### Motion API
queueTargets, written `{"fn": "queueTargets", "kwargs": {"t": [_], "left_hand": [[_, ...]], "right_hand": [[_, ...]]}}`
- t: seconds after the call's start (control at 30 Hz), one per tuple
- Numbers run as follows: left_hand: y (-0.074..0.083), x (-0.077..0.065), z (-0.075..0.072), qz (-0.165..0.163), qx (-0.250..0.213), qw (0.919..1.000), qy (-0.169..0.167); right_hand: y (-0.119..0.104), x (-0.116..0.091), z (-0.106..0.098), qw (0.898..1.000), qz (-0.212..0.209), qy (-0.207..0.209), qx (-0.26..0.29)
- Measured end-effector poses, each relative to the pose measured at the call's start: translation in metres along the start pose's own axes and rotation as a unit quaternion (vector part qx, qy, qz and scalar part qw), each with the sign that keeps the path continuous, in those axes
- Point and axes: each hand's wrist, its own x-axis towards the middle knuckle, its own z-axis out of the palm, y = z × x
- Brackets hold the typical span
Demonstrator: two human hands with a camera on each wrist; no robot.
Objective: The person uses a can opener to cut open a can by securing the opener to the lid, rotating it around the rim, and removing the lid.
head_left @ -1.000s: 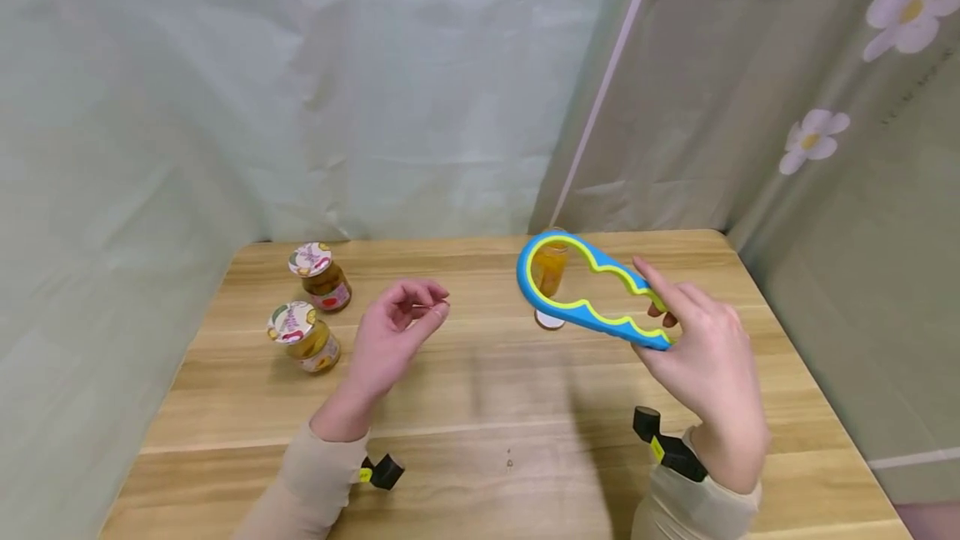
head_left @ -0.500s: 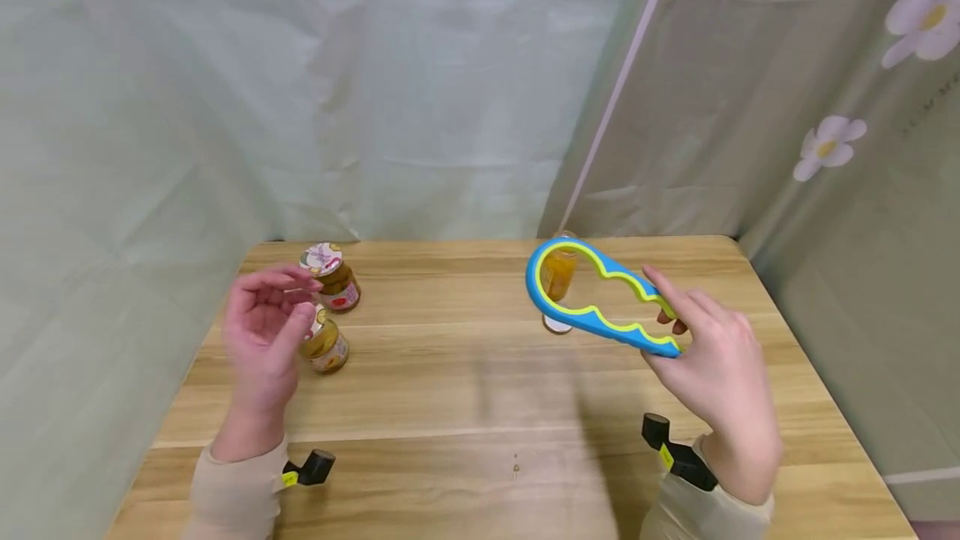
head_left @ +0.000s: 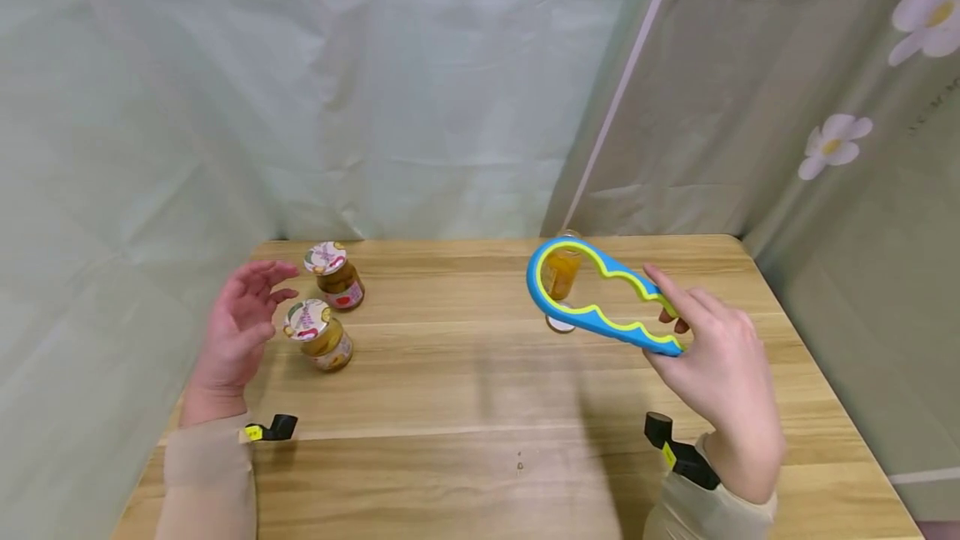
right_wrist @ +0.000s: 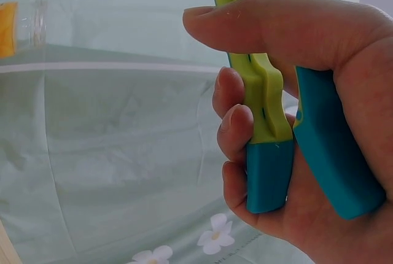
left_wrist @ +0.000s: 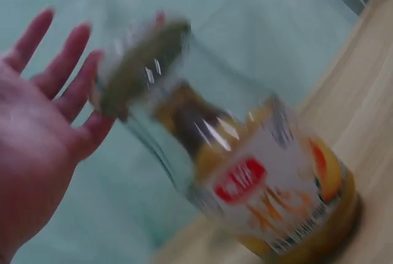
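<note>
At back, 1 curtain (head_left: 450, 107); in front, 1 table (head_left: 435, 348). Over it, 2 hands: L hand (head_left: 236, 323), fingers apart; R hand (head_left: 716, 357), fingers clamped on handles of 1 opener (head_left: 592, 321), held up in air. On table, 3 jars: 2 lidded jars (head_left: 327, 346) nr L hand (touching? can't tell), 1 uncapped jar (head_left: 561, 272) seen thru opener loop. 1 loose lid (head_left: 559, 327) beside it, partly hid by opener.

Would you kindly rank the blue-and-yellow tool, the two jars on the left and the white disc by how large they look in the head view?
1. Blue-and-yellow tool
2. Nearer jar and farther jar: too alike to rank
3. White disc, partly hidden by the tool
</note>
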Motion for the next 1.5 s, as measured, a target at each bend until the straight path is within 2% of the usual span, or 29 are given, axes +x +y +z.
{"fn": "queueTargets", "kwargs": {"t": [0.1, 0.23, 0.37, 0.47, 0.53, 0.7, 0.8, 1.1, 1.5], "left_hand": [[-0.01, -0.008, -0.017, -0.038, -0.022, 0.9984, -0.037], [-0.02, -0.015, -0.031, -0.079, 0.02, 0.9937, -0.076], [-0.026, -0.021, -0.036, -0.142, 0.046, 0.9825, -0.111], [-0.03, -0.026, -0.037, -0.195, 0.057, 0.972, -0.119], [-0.034, -0.028, -0.036, -0.211, 0.069, 0.9676, -0.121], [-0.04, -0.031, -0.035, -0.234, 0.108, 0.9577, -0.128], [-0.042, -0.032, -0.033, -0.25, 0.115, 0.9531, -0.126], [-0.047, -0.032, -0.033, -0.24, 0.124, 0.9547, -0.125], [-0.046, -0.035, -0.032, -0.258, 0.133, 0.9458, -0.146]], "right_hand": [[0.0, 0.0, 0.0, 1.0, 0.0, 0.0, 0.002], [0.001, 0.0, 0.0, 1.0, -0.001, 0.001, 0.003], [0.001, 0.0, 0.0, 1.0, -0.003, 0.001, 0.002], [0.001, 0.0, 0.001, 1.0, -0.005, 0.001, 0.001], [0.001, 0.0, 0.001, 1.0, -0.005, -0.001, 0.0], [0.001, -0.001, -0.001, 1.0, -0.004, -0.003, 0.001], [0.001, 0.0, -0.001, 1.0, -0.009, 0.0, 0.002], [0.001, 0.0, -0.003, 1.0, -0.024, 0.002, 0.006], [-0.002, 0.0, 0.001, 0.998, -0.033, -0.038, 0.031]]}}
